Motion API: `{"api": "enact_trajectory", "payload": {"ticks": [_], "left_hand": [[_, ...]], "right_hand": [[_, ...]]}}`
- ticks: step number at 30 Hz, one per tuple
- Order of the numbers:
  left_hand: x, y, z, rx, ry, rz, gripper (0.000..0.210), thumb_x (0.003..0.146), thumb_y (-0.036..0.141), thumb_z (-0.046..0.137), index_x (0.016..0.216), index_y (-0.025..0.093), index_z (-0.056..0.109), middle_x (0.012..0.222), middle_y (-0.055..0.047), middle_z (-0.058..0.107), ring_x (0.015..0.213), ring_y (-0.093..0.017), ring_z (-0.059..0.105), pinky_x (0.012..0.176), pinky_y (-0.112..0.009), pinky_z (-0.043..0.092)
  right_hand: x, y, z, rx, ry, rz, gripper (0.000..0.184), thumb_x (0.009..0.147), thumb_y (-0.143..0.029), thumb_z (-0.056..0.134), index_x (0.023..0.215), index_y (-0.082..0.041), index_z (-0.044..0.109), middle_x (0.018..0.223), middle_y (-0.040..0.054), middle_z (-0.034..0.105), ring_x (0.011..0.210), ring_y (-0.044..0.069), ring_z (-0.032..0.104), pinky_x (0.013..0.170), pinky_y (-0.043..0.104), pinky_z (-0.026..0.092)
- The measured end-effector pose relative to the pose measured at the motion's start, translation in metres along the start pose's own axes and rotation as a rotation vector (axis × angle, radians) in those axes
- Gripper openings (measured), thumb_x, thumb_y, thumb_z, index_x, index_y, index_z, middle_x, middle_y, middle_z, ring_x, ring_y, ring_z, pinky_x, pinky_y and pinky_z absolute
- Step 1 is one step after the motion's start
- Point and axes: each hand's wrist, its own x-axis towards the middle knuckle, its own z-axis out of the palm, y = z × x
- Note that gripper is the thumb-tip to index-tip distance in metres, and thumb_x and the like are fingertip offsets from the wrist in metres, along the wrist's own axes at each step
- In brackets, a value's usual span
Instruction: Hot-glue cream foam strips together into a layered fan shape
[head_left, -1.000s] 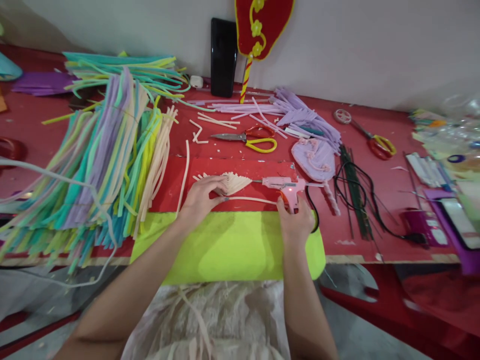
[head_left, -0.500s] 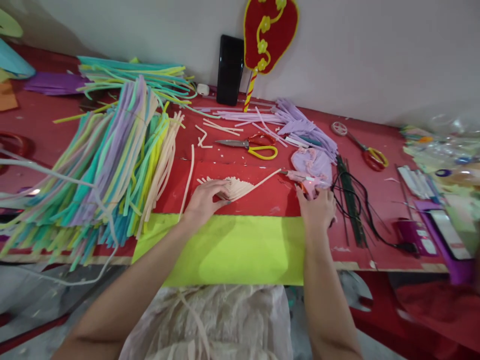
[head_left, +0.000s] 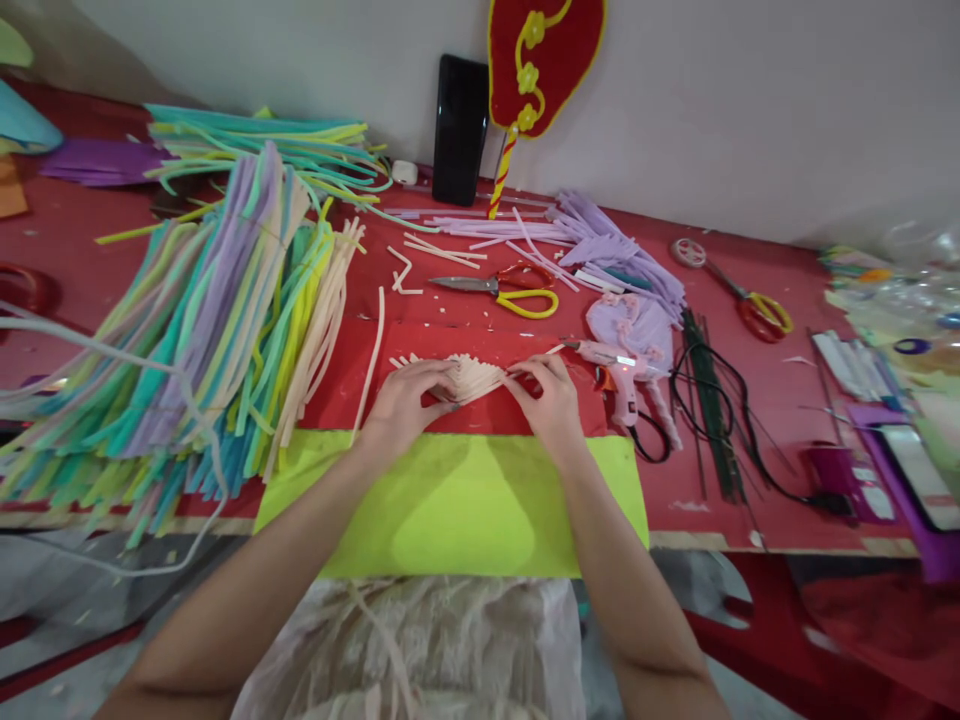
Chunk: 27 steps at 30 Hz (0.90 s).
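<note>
My left hand point(head_left: 406, 402) is closed on the left side of a cream, leaf-like piece point(head_left: 475, 378) made of pipe cleaners laid close together in slanting rows. At the piece's right end, my right hand point(head_left: 549, 396) pinches the long cream pipe cleaner point(head_left: 556, 349) along its edge; the tip sticks out past the fingers. A pink glue gun point(head_left: 613, 362) lies just right of that hand, apart from it. Under the piece is a red sheet point(head_left: 360, 395), with a yellow-green sheet point(head_left: 450, 505) along the front.
Bundles of coloured pipe cleaners point(head_left: 217, 330) cover the left. Scissors point(head_left: 495, 290) lie behind my hands, and a second pair point(head_left: 731, 288) farther right. A black phone point(head_left: 459, 130) and a red fan point(head_left: 546, 65) stand against the wall. A black cord point(head_left: 739, 440) loops at right.
My right hand has let go of the glue gun, which now lies on the table, and has moved left to pinch the pipe cleaner. My left hand stays on the piece.
</note>
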Motion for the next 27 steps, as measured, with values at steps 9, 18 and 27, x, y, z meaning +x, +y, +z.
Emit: {"api": "enact_trajectory", "payload": {"ticks": [9, 18, 27], "left_hand": [[-0.001, 0.003, 0.001, 0.034, 0.006, 0.021, 0.009, 0.075, 0.014, 0.071, 0.08, 0.02, 0.067, 0.113, -0.007, 0.069, 0.107, -0.021, 0.063, 0.096, -0.04, 0.049], [-0.002, 0.0, 0.003, 0.061, 0.011, 0.024, 0.009, 0.075, 0.015, 0.072, 0.081, 0.019, 0.067, 0.114, -0.007, 0.068, 0.104, -0.021, 0.065, 0.095, -0.04, 0.051], [-0.003, -0.002, 0.003, 0.057, 0.017, 0.054, 0.012, 0.077, 0.016, 0.071, 0.088, 0.019, 0.066, 0.116, -0.008, 0.067, 0.091, -0.017, 0.068, 0.086, -0.035, 0.056]], "right_hand": [[-0.005, 0.01, 0.004, 0.056, 0.043, 0.015, 0.008, 0.087, -0.029, 0.061, 0.086, -0.021, 0.064, 0.089, 0.0044, 0.058, 0.084, 0.017, 0.058, 0.082, 0.034, 0.05], [-0.004, 0.01, 0.002, 0.094, 0.077, -0.002, 0.007, 0.089, -0.026, 0.057, 0.088, -0.022, 0.063, 0.09, 0.0047, 0.062, 0.086, 0.018, 0.06, 0.081, 0.034, 0.05], [-0.005, 0.012, 0.001, 0.1, 0.032, -0.053, 0.013, 0.089, -0.023, 0.057, 0.093, -0.024, 0.069, 0.095, 0.0049, 0.063, 0.092, 0.018, 0.06, 0.086, 0.035, 0.05]]}}
